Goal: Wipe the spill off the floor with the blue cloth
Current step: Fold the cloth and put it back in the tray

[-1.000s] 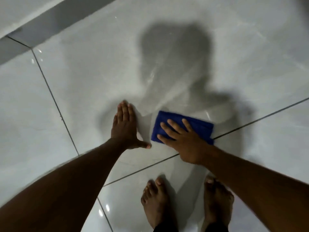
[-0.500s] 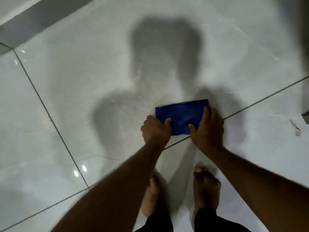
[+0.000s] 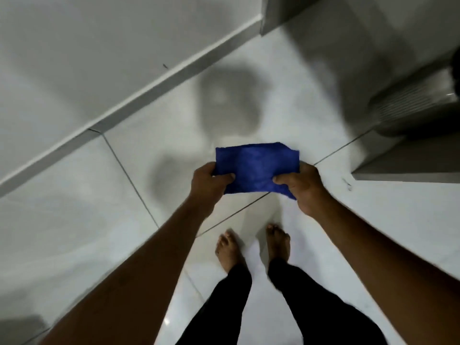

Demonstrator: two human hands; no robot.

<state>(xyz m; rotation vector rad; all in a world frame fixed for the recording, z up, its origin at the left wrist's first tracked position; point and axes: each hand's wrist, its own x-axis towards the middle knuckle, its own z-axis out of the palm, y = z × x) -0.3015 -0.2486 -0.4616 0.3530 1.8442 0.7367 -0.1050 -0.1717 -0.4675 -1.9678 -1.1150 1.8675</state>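
While held clear of the floor (image 3: 74,220), blue cloth (image 3: 256,168): folded, stretched between both hands. Left hand (image 3: 209,183) pinches its left edge; right hand (image 3: 301,188) pinches its lower right corner. Bare feet (image 3: 229,250) below, on white tiles. Grey skirting (image 3: 149,88) upper left.

One blue cloth (image 3: 256,168) is showing at centre, w/ two hands gripping it: left hand (image 3: 207,181) on its left edge, right hand (image 3: 302,186) on its right. Two bare feet are standing near, left foot (image 3: 227,252) & right foot (image 3: 278,242), on the tiled floor (image 3: 74,207). One grey ribbed fixture (image 3: 410,105) is sitting far right.
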